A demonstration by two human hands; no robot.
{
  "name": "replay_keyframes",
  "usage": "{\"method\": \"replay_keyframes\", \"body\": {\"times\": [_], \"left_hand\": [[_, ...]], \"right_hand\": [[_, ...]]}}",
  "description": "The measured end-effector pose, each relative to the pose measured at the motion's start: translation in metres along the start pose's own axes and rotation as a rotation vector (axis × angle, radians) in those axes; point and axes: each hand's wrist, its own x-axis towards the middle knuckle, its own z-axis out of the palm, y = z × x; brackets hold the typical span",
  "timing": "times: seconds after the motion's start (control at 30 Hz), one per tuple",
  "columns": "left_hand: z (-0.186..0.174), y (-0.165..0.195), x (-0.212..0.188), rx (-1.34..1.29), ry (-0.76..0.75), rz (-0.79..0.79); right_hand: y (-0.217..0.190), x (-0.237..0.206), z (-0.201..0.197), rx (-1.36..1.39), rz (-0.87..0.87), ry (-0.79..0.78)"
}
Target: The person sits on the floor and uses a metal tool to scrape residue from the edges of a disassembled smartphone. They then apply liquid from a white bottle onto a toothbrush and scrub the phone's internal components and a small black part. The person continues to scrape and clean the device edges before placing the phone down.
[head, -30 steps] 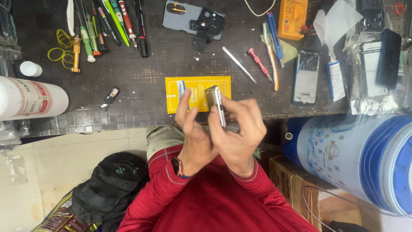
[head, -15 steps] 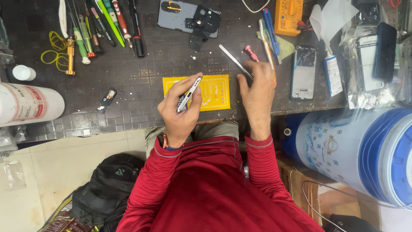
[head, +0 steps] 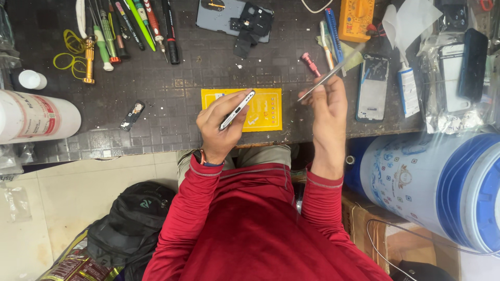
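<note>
While the left hand grips a slim smartphone edge-on, fingers curled round its body, the phone sits tilted over the left end of a yellow mat near the front edge of the dark workbench. Right hand is raised just right of the mat, fingers pinched closed on a thin metal tool, likely tweezers or a pry blade, that slants up toward the back right. Red-handled screwdriver lies just behind that hand. Row of screwdrivers lies at the back left corner, with yellow rubber bands beside them. Grey phone back panel with a black part on it is at the back edge, middle. Yellow multimeter is at the back right; an opened phone frame lies right of the right hand. White cylinder bottle lies at the left edge. Blue-and-white bucket stands below the bench on the right, a black backpack on the floor to the left. Sleeves are red.
</note>
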Motion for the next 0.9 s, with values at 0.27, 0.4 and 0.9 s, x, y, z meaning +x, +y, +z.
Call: {"method": "replay_keyframes", "body": {"times": [0.27, 0.4, 0.9], "left_hand": [[0.000, 0.001, 0.002, -0.002, -0.011, 0.008], [-0.001, 0.002, 0.003, 0.017, -0.033, 0.032], [-0.002, 0.002, 0.004, 0.101, -0.072, 0.116]], "right_hand": [[-0.015, -0.003, 0.013, 0.422, 0.169, -0.124], [-0.016, -0.006, 0.014, 0.410, 0.156, -0.160], [-0.057, -0.041, 0.048, 0.181, -0.061, -0.202]]}}
